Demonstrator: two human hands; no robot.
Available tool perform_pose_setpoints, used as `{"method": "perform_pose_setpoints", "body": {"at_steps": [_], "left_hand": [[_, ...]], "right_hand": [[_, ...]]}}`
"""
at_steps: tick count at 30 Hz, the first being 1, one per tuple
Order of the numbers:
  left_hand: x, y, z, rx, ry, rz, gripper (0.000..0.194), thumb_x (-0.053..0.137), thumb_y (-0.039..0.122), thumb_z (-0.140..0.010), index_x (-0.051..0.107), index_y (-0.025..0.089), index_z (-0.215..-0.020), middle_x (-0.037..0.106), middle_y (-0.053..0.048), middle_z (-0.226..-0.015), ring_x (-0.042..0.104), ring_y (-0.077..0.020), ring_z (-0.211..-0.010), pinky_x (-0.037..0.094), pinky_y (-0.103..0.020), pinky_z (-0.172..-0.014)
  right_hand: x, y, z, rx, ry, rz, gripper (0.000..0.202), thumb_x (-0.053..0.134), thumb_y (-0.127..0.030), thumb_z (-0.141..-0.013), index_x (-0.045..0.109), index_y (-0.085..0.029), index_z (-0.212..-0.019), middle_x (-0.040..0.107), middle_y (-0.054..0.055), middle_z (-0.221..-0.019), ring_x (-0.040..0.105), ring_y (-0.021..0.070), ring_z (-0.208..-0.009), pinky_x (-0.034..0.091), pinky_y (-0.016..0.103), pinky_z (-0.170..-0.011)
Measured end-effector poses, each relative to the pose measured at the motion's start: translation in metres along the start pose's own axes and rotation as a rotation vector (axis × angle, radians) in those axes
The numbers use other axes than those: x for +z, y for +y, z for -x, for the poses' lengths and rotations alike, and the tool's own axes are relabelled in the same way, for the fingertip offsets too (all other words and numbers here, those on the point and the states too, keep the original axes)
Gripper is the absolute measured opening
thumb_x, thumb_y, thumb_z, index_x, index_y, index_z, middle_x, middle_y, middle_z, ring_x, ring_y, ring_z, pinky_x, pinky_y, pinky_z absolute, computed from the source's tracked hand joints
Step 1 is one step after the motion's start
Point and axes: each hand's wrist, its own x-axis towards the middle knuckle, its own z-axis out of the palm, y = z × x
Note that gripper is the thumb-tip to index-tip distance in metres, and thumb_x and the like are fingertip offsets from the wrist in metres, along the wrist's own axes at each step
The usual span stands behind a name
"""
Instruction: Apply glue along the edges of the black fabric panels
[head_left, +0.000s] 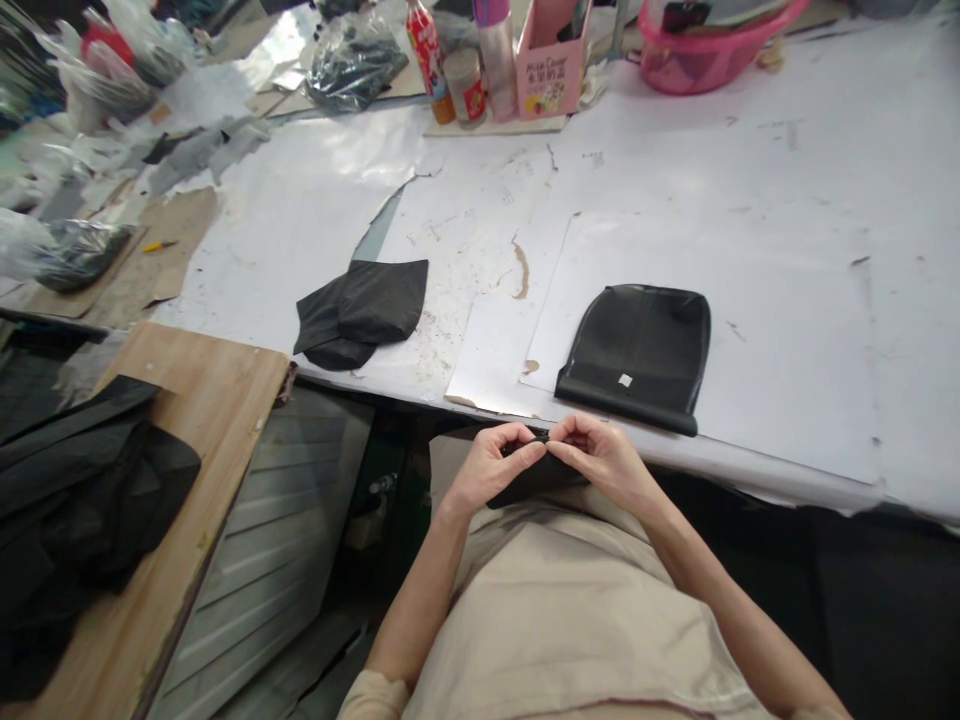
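A dark piece of material (536, 482) hangs at the table's front edge, over the lap. My left hand (501, 462) pinches its upper edge between thumb and fingers. Right beside it, my right hand (596, 458) pinches the same edge, the two thumb tips nearly touching. On the table just beyond my right hand lies a black panel (637, 340) with a rolled front edge and a small white square on it. Several dark pieces (367, 310) overlap on the table, farther off to the left.
White sheets cover the table (795, 300). Along the back stand a red bottle (429, 60), a cup (466, 88), a pink box (553, 65) and a pink basket (709, 50). Black material (82, 500) lies on a wooden board (217, 400) at left.
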Motion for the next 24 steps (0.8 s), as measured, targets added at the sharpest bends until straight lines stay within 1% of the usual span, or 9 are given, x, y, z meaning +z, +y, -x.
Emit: {"method": "perform_pose_setpoints", "body": {"at_steps": [2,4,6,8,11,14,18,21,24], "left_hand": [[-0.004,0.009,0.002,0.004,-0.012,-0.125,0.036,0.069,0.048,-0.083,0.061,0.015,-0.073,0.048,0.003,-0.066,0.040,-0.0087,-0.061,0.029,-0.021,-0.055],[-0.007,0.016,0.004,0.033,-0.024,-0.198,0.036,0.068,0.047,-0.084,0.060,0.015,-0.070,0.046,0.003,-0.064,0.038,-0.0087,-0.061,0.028,-0.022,-0.055],[-0.010,0.019,0.006,0.054,-0.053,-0.199,0.035,0.066,0.045,-0.085,0.058,0.015,-0.068,0.044,0.004,-0.063,0.036,-0.0085,-0.060,0.028,-0.022,-0.055],[-0.013,0.017,0.007,0.044,-0.060,-0.141,0.034,0.066,0.042,-0.084,0.055,0.015,-0.066,0.044,0.004,-0.062,0.036,-0.0083,-0.058,0.028,-0.022,-0.054],[-0.019,0.007,0.009,0.013,0.016,-0.014,0.032,0.063,0.039,-0.083,0.050,0.017,-0.064,0.042,0.004,-0.060,0.034,-0.0079,-0.055,0.026,-0.021,-0.051],[-0.026,-0.002,0.010,0.034,0.094,0.057,0.030,0.061,0.037,-0.082,0.048,0.017,-0.063,0.040,0.004,-0.060,0.031,-0.0076,-0.054,0.024,-0.022,-0.050],[-0.033,-0.003,0.012,0.100,0.141,0.068,0.031,0.061,0.036,-0.081,0.047,0.017,-0.060,0.038,0.004,-0.060,0.031,-0.0081,-0.055,0.025,-0.023,-0.052],[-0.035,-0.004,0.013,0.128,0.202,0.117,0.031,0.061,0.035,-0.080,0.047,0.017,-0.059,0.038,0.004,-0.060,0.031,-0.0085,-0.056,0.024,-0.023,-0.052],[-0.040,-0.007,0.013,0.148,0.289,0.234,0.032,0.063,0.035,-0.078,0.047,0.017,-0.058,0.038,0.004,-0.059,0.030,-0.0081,-0.054,0.022,-0.023,-0.051]], "right_hand": [[0.004,-0.005,-0.001,-0.027,-0.007,0.013,0.016,0.066,-0.034,-0.088,0.063,-0.020,-0.080,0.062,0.000,-0.076,0.056,0.0151,-0.071,0.043,0.027,-0.064],[0.006,-0.009,-0.002,-0.055,-0.019,0.024,0.013,0.065,-0.031,-0.089,0.063,-0.020,-0.081,0.063,0.000,-0.077,0.056,0.0152,-0.072,0.043,0.027,-0.067],[0.007,-0.012,-0.003,-0.068,-0.051,0.039,0.012,0.063,-0.029,-0.090,0.063,-0.021,-0.082,0.062,0.000,-0.078,0.055,0.0150,-0.073,0.043,0.027,-0.068],[0.004,-0.012,-0.003,-0.067,-0.096,0.058,0.012,0.063,-0.030,-0.091,0.063,-0.021,-0.083,0.062,-0.001,-0.078,0.054,0.0147,-0.073,0.042,0.026,-0.067],[-0.004,-0.010,-0.003,-0.056,-0.155,0.108,0.013,0.068,-0.032,-0.087,0.061,-0.021,-0.085,0.060,-0.002,-0.078,0.052,0.0144,-0.073,0.040,0.025,-0.066],[-0.012,-0.005,-0.004,-0.055,-0.188,0.179,0.018,0.072,-0.033,-0.084,0.061,-0.020,-0.082,0.059,-0.003,-0.075,0.051,0.0136,-0.071,0.039,0.025,-0.066],[-0.019,0.000,-0.005,-0.034,-0.124,0.207,0.026,0.069,-0.037,-0.086,0.058,-0.019,-0.071,0.059,-0.002,-0.070,0.050,0.0132,-0.069,0.037,0.025,-0.064],[-0.025,0.003,-0.005,-0.028,-0.080,0.226,0.029,0.068,-0.041,-0.086,0.059,-0.019,-0.070,0.060,-0.002,-0.070,0.050,0.0137,-0.068,0.037,0.026,-0.064],[-0.035,0.008,-0.005,-0.035,-0.088,0.231,0.027,0.070,-0.041,-0.084,0.062,-0.019,-0.072,0.062,-0.001,-0.072,0.053,0.0146,-0.070,0.039,0.027,-0.066]]}}
